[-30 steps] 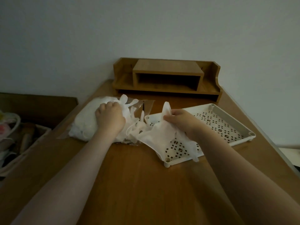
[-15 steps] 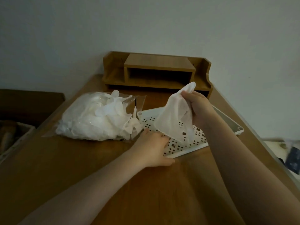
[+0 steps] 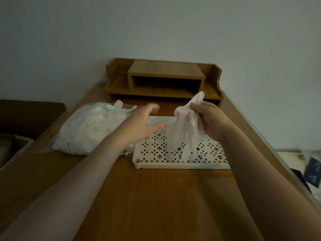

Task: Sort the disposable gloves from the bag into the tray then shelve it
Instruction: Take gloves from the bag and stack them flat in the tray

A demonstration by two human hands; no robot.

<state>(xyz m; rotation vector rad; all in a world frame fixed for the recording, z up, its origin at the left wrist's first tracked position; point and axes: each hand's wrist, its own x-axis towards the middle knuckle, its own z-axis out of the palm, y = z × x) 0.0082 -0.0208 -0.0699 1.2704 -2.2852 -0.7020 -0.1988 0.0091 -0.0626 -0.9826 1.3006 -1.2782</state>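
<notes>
Head view: right hand [image 3: 211, 119] pinches 1 glove [image 3: 186, 129] above 1 tray [image 3: 180, 165].

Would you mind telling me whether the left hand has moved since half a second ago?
Yes. The left hand has lifted off the tray's near edge and now reaches open towards the glove.

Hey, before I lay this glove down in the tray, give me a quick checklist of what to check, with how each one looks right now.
1. Right hand grips the thin translucent white disposable glove: ok.
2. Glove hangs over the white perforated plastic tray: ok.
3. Glove spread flat for laying down: not ok, it hangs bunched.
4. Left hand free to help, open above the tray's left side: ok.
5. Tray holds no other gloves: ok as far as visible; the hands and glove hide part of it.
6. Clear plastic bag of white gloves rests beside the tray: ok.
</notes>
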